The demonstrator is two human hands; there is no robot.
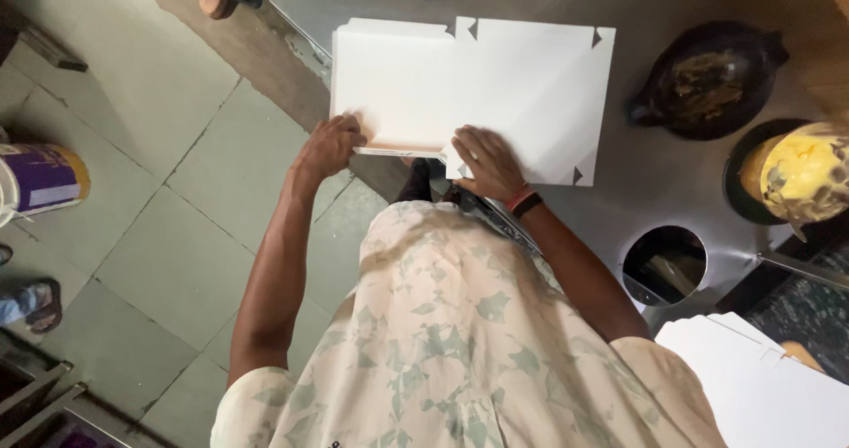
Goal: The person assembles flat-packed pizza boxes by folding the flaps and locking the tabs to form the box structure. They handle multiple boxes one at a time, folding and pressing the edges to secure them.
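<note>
A flat white cardboard box blank [495, 85] with notched corners lies on a grey metal table [654, 174]. My left hand [332, 145] grips its near left edge, where a flap is folded up. My right hand [488, 160] presses flat on the near middle of the sheet, fingers spread; a red and black band is on that wrist.
A dark bowl [712, 78] with residue sits right of the sheet. A yellow-stained pot [800, 176] and a round steel container [665, 264] stand nearer. More white sheets [761, 386] lie at bottom right. A purple and white bucket [40, 181] stands on the tiled floor.
</note>
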